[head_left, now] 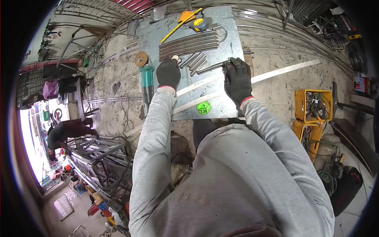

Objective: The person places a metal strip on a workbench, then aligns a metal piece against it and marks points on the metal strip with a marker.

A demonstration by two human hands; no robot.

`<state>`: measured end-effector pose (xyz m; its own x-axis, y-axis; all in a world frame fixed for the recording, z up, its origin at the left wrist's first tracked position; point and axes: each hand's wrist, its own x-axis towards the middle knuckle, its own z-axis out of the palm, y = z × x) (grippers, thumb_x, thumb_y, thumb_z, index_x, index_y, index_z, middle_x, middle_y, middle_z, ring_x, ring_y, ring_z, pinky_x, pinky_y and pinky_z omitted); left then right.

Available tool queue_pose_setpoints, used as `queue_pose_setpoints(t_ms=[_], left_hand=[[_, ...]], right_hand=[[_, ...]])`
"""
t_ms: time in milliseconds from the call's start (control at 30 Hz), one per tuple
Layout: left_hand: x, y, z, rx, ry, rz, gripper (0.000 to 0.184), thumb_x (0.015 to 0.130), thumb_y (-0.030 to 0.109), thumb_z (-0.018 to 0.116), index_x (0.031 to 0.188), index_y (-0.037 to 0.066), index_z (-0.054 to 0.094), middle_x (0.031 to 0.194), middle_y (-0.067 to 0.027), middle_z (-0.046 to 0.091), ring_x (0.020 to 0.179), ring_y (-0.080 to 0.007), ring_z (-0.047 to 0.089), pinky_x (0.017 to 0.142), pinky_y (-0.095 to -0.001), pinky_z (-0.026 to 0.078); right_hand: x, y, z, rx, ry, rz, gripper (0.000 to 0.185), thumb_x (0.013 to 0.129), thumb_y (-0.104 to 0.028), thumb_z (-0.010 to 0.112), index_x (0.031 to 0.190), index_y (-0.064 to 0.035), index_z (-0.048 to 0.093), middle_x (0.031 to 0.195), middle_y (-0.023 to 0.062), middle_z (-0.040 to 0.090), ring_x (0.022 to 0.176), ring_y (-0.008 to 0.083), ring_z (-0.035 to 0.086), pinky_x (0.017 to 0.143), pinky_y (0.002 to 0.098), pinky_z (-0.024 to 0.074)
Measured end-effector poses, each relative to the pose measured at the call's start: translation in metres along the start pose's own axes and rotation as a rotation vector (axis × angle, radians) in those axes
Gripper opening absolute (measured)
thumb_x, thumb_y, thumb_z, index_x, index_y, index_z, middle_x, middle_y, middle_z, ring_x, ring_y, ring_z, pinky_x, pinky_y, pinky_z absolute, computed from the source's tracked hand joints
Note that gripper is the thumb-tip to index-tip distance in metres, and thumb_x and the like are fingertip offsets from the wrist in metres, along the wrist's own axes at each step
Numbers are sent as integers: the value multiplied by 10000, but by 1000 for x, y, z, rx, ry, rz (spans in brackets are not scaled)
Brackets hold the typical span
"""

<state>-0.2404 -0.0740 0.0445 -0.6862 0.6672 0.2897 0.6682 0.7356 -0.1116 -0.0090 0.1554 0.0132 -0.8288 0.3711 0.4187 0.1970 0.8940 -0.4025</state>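
Note:
My left hand (169,74), in a dark glove, rests at the left end of a row of long metal tubes (189,45). Its fingers are curled, and a small pale piece with a coloured tip shows by them; whether it is held is unclear. My right hand (238,81), also gloved, is closed over the right end of a metal tube (211,68). Several short cut tubes (193,61) lie between the hands. Two pale flat bars (197,101) cross the metal worktable (185,115), passing beneath or beside my right hand.
An angle grinder (147,81) with a brown disc lies on the table's left edge. At the far side are a tape measure (200,24), a yellow ruler (181,25) and an orange piece (187,16). Yellow crates (313,93) stand right; another person (67,132) bends at left.

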Motion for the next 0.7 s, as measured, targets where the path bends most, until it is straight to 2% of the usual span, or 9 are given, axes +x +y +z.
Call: queue_pose_setpoints(t_ms=[167, 300, 367, 500, 567, 633, 700], left_hand=[[-1, 6, 1, -80, 15, -85, 242, 924, 223, 764, 1160, 186, 804, 1036, -149, 796, 918, -357, 779, 800, -497, 603], [-1, 1, 8, -98, -29, -46, 216, 927, 236, 769, 1131, 177, 807, 978, -136, 787, 915, -361, 777, 802, -503, 601], [3, -1, 7, -51, -165, -55, 238, 937, 243, 769, 1159, 162, 796, 988, -137, 783, 921, -357, 776, 805, -503, 601], [-6, 16, -18, -138, 15, -159, 235, 974, 273, 749, 1164, 137, 783, 1006, -149, 782, 930, -381, 767, 818, -520, 594], [-25, 34, -48, -373, 114, -273, 247, 1000, 305, 736, 1145, 108, 772, 1008, -177, 777, 945, -414, 755, 837, -538, 584], [-54, 56, -70, -436, 43, -346, 293, 1005, 342, 748, 1113, 70, 760, 986, -209, 765, 955, -442, 743, 849, -555, 571], [-84, 81, -106, -609, -139, -442, 317, 1004, 347, 762, 1121, 52, 773, 995, -226, 768, 956, -452, 740, 828, -536, 570]], right_hand=[[-1, 0, 1, 14, 27, 2, 513, 905, -186, 717, 1409, -96, 673, 1542, 166, 599, 1466, 412, 524, 1261, 585, 362], [-3, -1, -4, 42, -2, 20, 514, 923, -173, 705, 1429, -93, 658, 1544, 170, 594, 1478, 420, 511, 1263, 583, 363], [-3, -1, -4, 50, -10, 17, 502, 948, -162, 687, 1443, -85, 645, 1548, 172, 589, 1486, 427, 502, 1264, 580, 366], [1, 1, 0, 50, 13, 28, 512, 941, -199, 706, 1438, -89, 661, 1536, 179, 600, 1470, 425, 520, 1253, 581, 376], [-3, 2, 2, 68, 52, 22, 514, 927, -210, 721, 1425, -94, 675, 1525, 179, 613, 1455, 423, 536, 1248, 580, 379], [-2, 2, 1, 161, 115, 37, 513, 949, -247, 731, 1432, -82, 674, 1497, 176, 635, 1438, 420, 551, 1225, 576, 403], [-7, 1, -7, 195, 166, -16, 516, 945, -253, 740, 1426, -77, 681, 1468, 172, 653, 1421, 427, 561, 1212, 580, 411]])
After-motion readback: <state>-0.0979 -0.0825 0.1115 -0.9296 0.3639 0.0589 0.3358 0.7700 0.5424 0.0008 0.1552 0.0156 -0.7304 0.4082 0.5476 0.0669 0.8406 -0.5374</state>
